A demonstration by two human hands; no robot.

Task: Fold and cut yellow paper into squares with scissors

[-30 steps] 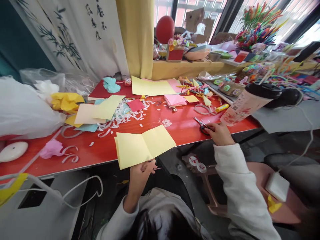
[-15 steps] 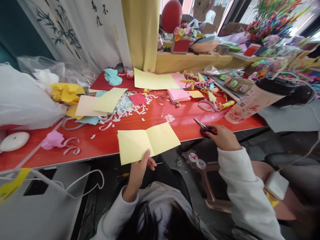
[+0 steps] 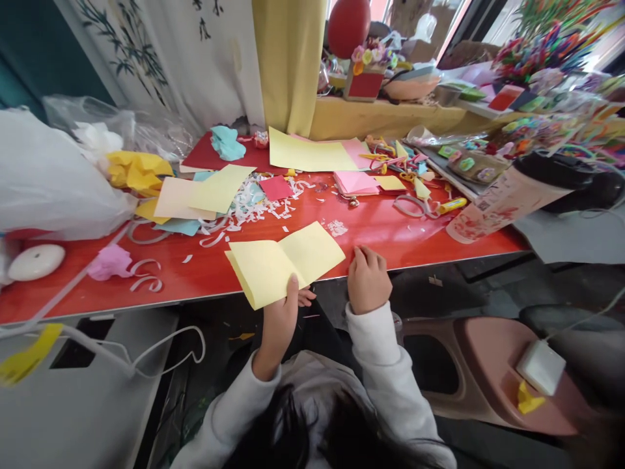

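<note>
A folded pale yellow paper [image 3: 263, 264], its right half spread out, is pinched in my left hand [image 3: 288, 306], thumb on top and the other fingers underneath. The paper hangs near the table's front edge. Just to its right, my right hand [image 3: 370, 280] is closed with its fingers curled down by the edge. What it holds, if anything, is hidden, and no scissors show in this view. The red table [image 3: 381, 234] lies beyond both hands.
White paper shreds [image 3: 249, 212], a pink pad [image 3: 356, 183] and yellow sheets [image 3: 312, 151] lie farther back. A patterned cup [image 3: 502, 202] leans at the right. A white bag [image 3: 53, 182] bulges at the left. A pink stool [image 3: 493, 365] stands below.
My right hand has moved left, close to the paper; the black-handled scissors it held are out of sight. My left hand still holds the paper, now tilted differently. The view has shifted slightly.
</note>
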